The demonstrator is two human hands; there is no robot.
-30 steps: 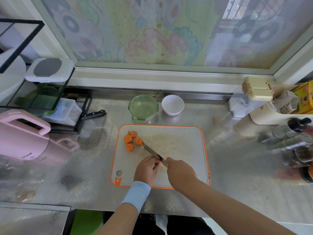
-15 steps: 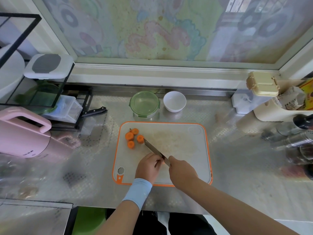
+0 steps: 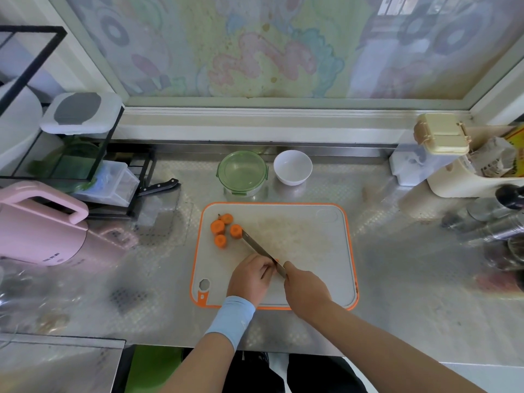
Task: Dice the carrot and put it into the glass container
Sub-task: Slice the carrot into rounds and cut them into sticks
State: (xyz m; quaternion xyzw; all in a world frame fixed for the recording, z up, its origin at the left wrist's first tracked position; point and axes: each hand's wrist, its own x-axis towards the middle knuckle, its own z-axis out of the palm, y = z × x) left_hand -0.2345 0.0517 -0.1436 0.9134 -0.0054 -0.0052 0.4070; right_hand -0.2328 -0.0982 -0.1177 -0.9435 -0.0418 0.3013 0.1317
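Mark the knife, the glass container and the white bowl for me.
knife [image 3: 260,250]: head view, middle of the blade.
glass container [image 3: 242,172]: head view, centre of its green lid.
white bowl [image 3: 292,166]: head view, bare inside of the bowl.

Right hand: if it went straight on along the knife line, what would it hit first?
The knife in the right hand leads, and its tip is beside the nearest carrot round, so that likely comes first. The left hand, holding a carrot piece, lies close alongside the blade; depth there is unclear.
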